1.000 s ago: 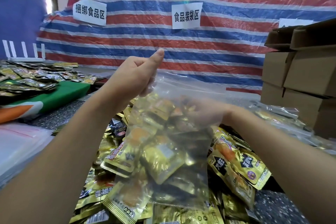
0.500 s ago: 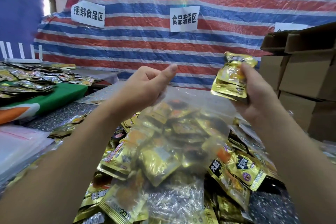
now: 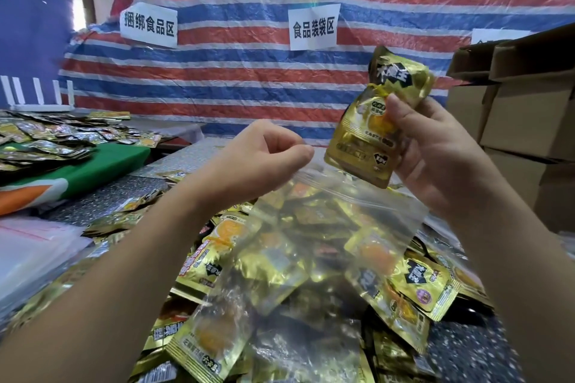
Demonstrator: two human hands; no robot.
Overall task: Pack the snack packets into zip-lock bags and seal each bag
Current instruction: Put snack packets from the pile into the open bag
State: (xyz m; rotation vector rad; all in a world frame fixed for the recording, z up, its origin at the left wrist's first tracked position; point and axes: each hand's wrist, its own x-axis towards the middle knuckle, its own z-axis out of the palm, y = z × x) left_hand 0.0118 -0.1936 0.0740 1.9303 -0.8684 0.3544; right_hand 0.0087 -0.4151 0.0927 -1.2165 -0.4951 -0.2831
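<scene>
A clear zip-lock bag (image 3: 336,227) hangs open over the table with several gold snack packets inside. My left hand (image 3: 261,162) pinches its near top edge at the left corner and holds it up. My right hand (image 3: 435,146) grips a small bunch of gold snack packets (image 3: 373,127) upright, just above and to the right of the bag's mouth. Under the bag lies a heap of loose gold packets (image 3: 417,286) spread over the speckled table.
Cardboard boxes (image 3: 522,109) are stacked at the right. A green cloth (image 3: 102,165) with more packets lies at the left, and a stack of clear empty bags (image 3: 34,246) sits at the near left. A striped tarp with paper signs hangs behind.
My right hand came out of the bag holding packets and has raised them beside the bag's mouth. My left hand has curled its thumb down onto the bag's edge.
</scene>
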